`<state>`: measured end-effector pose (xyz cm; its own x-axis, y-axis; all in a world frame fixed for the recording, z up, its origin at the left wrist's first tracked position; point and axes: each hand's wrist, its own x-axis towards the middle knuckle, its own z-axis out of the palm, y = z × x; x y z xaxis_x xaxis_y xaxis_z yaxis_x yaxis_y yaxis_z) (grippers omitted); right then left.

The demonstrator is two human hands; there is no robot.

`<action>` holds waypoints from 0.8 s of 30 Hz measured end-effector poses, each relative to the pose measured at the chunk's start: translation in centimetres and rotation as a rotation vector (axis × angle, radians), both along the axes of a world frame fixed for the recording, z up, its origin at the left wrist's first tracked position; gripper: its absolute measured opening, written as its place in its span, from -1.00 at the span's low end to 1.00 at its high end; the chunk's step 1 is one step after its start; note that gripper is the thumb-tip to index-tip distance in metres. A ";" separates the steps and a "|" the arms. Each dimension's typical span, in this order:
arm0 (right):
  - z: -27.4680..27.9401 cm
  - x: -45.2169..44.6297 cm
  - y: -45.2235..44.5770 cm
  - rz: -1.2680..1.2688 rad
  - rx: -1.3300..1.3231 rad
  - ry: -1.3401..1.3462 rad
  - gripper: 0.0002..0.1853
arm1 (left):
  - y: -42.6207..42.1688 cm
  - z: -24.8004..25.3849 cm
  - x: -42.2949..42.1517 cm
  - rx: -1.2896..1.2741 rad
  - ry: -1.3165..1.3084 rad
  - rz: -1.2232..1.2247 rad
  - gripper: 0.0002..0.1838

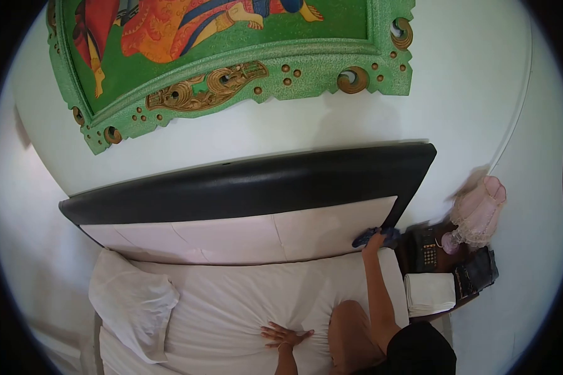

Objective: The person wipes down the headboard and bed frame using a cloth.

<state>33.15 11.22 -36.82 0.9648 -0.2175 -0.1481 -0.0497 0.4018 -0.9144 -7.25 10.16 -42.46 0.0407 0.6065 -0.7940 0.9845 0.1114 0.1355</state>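
Note:
My right hand (pixel 373 242) is closed around a dark blue cloth (pixel 362 238). It presses the cloth against the lower right corner of the headboard's pale padded panel (pixel 238 237), beside the black frame (pixel 250 187). Fingers spread, my left hand (pixel 284 335) lies flat on the white sheet (pixel 231 294), which wrinkles around it. One bent knee (pixel 350 331) rests on the mattress between my two arms.
A white pillow (pixel 131 306) lies on the bed's left side. Right of the bed, a nightstand bears a telephone (pixel 426 250), a pink lamp (pixel 480 212), folded white cloth (pixel 430 292) and a black item (pixel 476 272). A green-framed painting (pixel 319 72) hangs above.

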 end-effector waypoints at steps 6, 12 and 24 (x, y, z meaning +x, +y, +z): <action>-5.2 -0.9 2.4 0.177 0.494 0.256 -0.37 | 0.1 0.9 0.2 -0.019 -0.006 0.009 0.85; -4.3 -5.2 6.9 0.064 0.464 0.553 -0.37 | 0.1 -0.3 0.0 -0.017 0.026 -0.008 0.85; -7.2 -14.5 16.3 0.382 0.587 0.764 -0.53 | 0.1 -0.3 0.0 -0.008 0.023 -0.023 0.85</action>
